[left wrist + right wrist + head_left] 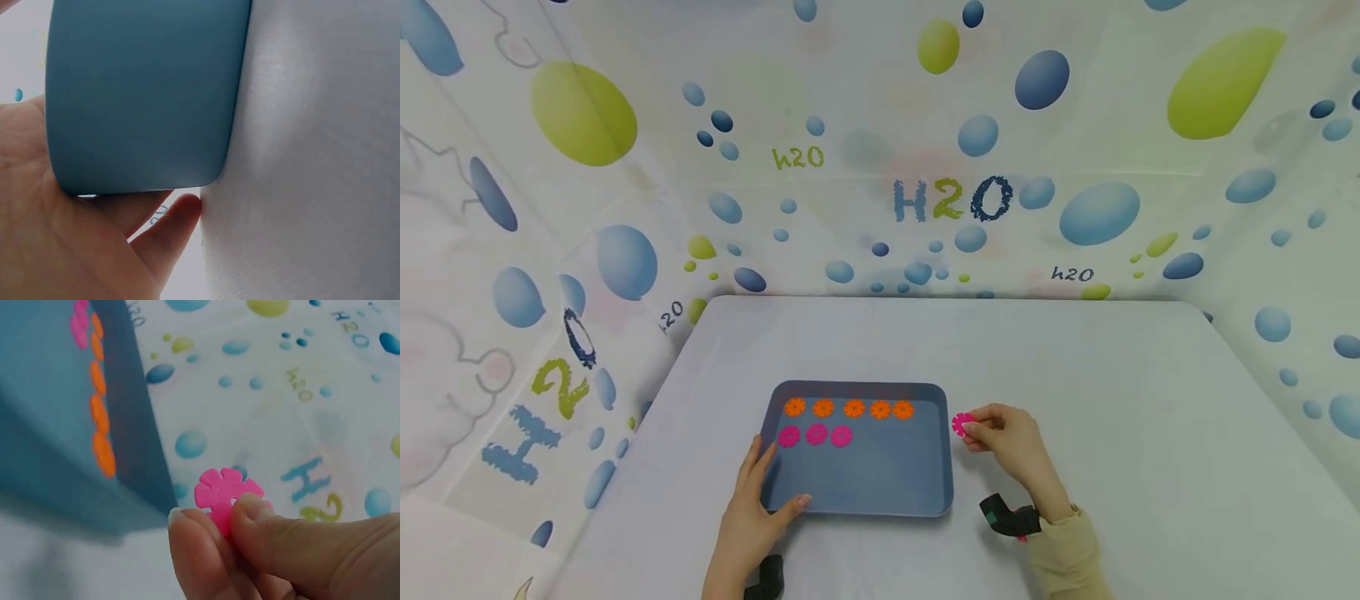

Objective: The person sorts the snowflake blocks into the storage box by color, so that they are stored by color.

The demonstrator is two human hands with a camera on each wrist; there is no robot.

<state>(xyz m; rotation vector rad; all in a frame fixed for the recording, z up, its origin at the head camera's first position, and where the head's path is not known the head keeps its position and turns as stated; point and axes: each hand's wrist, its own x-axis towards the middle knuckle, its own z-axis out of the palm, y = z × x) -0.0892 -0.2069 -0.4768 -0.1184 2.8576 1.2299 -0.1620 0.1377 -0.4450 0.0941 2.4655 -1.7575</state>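
Observation:
A blue-grey tray (887, 475) lies on the table, seen in all three views. Inside it, a back row of several orange snowflake-shaped plastic discs (853, 408) sits above a row of three pink ones (816, 434). My left hand (752, 508) rests against the tray's front left corner, thumb at the front rim and fingers spread along the left side. Just off the tray's right side, my right hand (1011, 437) pinches another pink snowflake disc (215, 490) between thumb and fingers. That disc's lower part is hidden by the thumb in the right wrist view.
A white-covered table (1112, 400) surrounds the tray. Behind and beside it hangs a curtain (865, 100) printed with blue and green drops and "H2O". Black straps with a device (1011, 517) sit at the wrists.

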